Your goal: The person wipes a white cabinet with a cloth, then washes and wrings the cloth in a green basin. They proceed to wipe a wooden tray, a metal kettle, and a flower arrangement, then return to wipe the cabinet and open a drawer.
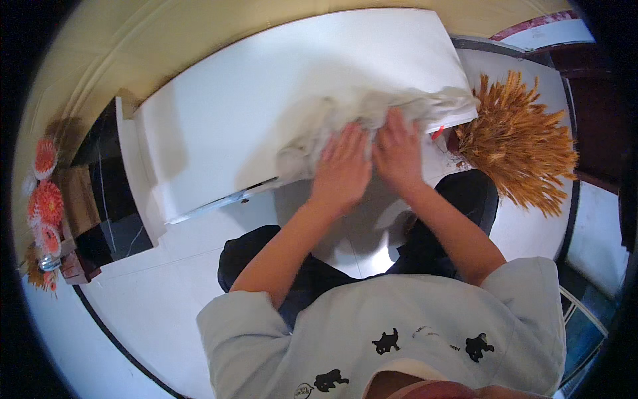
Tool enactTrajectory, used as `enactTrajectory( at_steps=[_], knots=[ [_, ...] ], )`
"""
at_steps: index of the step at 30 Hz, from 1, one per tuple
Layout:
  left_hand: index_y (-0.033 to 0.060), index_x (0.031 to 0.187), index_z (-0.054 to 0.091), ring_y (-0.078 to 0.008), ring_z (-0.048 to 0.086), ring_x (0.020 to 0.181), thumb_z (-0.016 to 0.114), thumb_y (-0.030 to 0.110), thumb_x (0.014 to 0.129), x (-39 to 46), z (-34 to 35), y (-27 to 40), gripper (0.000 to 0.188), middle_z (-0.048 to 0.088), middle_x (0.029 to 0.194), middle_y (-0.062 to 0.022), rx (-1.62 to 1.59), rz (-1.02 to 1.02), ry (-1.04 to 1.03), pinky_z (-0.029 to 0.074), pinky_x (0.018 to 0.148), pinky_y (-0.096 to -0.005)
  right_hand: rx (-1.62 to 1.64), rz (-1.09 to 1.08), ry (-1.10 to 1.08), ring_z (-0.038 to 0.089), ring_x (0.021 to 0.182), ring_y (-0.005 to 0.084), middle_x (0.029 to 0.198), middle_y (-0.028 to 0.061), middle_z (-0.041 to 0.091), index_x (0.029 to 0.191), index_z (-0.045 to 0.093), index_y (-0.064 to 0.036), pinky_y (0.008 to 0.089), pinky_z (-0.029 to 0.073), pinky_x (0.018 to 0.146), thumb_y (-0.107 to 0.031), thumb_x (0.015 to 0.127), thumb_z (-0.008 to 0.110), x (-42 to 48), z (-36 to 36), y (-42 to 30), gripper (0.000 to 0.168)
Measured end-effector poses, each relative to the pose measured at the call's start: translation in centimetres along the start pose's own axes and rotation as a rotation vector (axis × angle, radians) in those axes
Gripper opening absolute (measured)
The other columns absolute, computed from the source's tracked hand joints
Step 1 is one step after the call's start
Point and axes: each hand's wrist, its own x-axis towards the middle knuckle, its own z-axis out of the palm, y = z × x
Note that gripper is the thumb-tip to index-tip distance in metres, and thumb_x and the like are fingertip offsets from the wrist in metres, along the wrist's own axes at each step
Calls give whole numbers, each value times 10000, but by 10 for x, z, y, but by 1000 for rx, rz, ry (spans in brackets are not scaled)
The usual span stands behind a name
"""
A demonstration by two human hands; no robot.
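A crumpled off-white cloth (319, 119) lies bunched along the near edge of a long white cabinet top (209, 114), its right end reaching the cabinet's corner. My left hand (344, 167) rests on the near part of the cloth, palm down with fingers pointing away from me. Close beside it on the right, my right hand (398, 152) also touches the cloth, its fingers stretched forward. Both hands are slightly blurred. Whether the fingers pinch any fabric is hidden from above.
Dried wheat stalks (523, 144) fan out right of the cabinet, near my right knee. Left stand a black marble-patterned surface (112, 194) and pink-red flowers (47, 199). A yellowish wall covering (149, 40) runs behind the cabinet. Pale floor tiles (149, 294) lie below.
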Motion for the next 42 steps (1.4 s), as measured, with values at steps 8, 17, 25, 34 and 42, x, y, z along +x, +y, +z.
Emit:
enactTrajectory(
  at_steps=[8, 17, 25, 34, 42],
  knots=[
    [-10, 1394, 391, -318, 255, 1410, 410, 327, 966, -103, -81, -188, 545, 316, 1493, -201, 507, -543, 291, 172, 1127, -526, 540, -393, 138, 287, 1391, 271, 1491, 68, 357, 1332, 514, -124, 527, 164, 1130, -400, 867, 569, 94, 20, -194, 544],
    [8, 1416, 369, -326, 270, 1403, 347, 571, 940, 63, -89, -232, 738, 326, 1489, -198, 643, -631, 416, 188, 1110, -558, 324, -305, 344, 340, 1358, 253, 1442, 37, 432, 1305, 552, -218, 530, 178, 1119, -505, 863, 502, 233, 44, -120, 529],
    [-1, 1401, 398, -334, 286, 1395, 380, 536, 918, 209, -5, -108, 723, 347, 1482, -190, 497, -436, 449, 176, 1129, -529, 85, -185, 237, 330, 1372, 228, 1468, -2, 399, 1405, 430, -298, 554, 196, 1108, -584, 907, 429, 246, 22, 80, 574],
    [5, 1351, 465, -321, 277, 1396, 472, 431, 879, 263, 87, 16, 636, 367, 1473, -172, 224, 32, 508, 112, 1137, -572, -168, 88, 272, 299, 1387, 297, 1530, 43, 293, 1452, 342, -313, 524, 264, 1098, -603, 906, 403, 204, 39, 274, 620],
    [-27, 1350, 428, -300, 276, 1395, 627, 358, 798, 92, 47, 20, 701, 356, 1469, -184, -72, 137, 306, 144, 1161, -478, -228, 117, 185, 221, 1424, 295, 1555, 21, 229, 1448, 359, -237, 603, 189, 1092, -411, 939, 448, 67, 22, 123, 545]
  ],
)
